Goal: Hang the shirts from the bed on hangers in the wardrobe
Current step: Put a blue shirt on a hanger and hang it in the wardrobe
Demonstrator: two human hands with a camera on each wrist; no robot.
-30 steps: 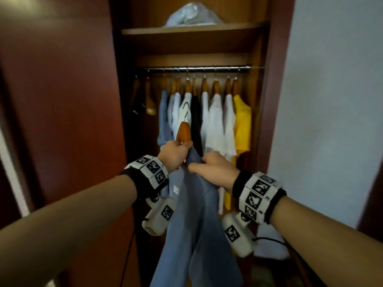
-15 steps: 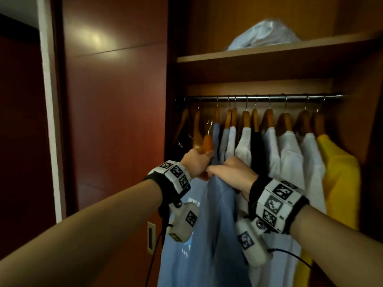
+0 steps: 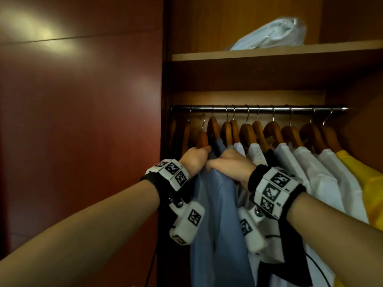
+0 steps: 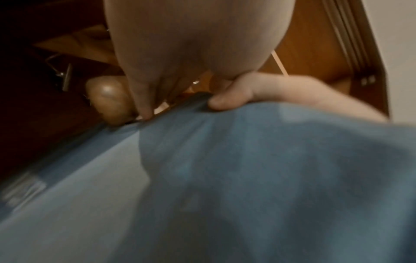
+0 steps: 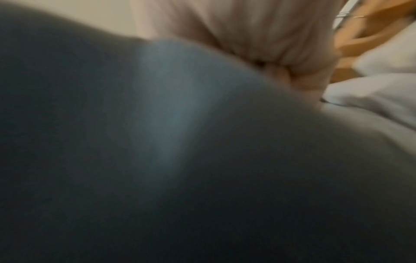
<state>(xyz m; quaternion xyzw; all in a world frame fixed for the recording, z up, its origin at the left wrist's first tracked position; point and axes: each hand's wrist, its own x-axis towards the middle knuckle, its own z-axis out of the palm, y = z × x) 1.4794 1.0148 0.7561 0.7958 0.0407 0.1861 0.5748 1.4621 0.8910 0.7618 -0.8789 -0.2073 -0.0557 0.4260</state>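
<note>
A blue shirt (image 3: 217, 214) hangs on a wooden hanger (image 3: 202, 139) that I hold up at the left end of the wardrobe rod (image 3: 259, 108). The hanger's metal hook (image 3: 203, 121) sits a little below the rod. My left hand (image 3: 204, 151) grips the hanger's neck; in the left wrist view its fingers (image 4: 144, 106) curl beside the hanger (image 4: 110, 101) above the blue shirt (image 4: 247, 178). My right hand (image 3: 211, 165) clutches the shirt's shoulder fabric. The right wrist view is blurred, showing the right hand (image 5: 281, 53) over the blue shirt (image 5: 157, 142).
Several wooden hangers on the rod carry another blue shirt (image 3: 220, 145), white shirts (image 3: 310, 162), a black one (image 3: 270, 154) and a yellow one (image 3: 360, 168). A shelf (image 3: 269, 52) above holds a plastic-wrapped bundle (image 3: 273, 34). The wardrobe's red-brown door (image 3: 83, 121) stands at left.
Both hands have carried the hanger with the blue shirt forward and up, from in front of the hung clothes to just under the rod's left end. The wardrobe looms closer.
</note>
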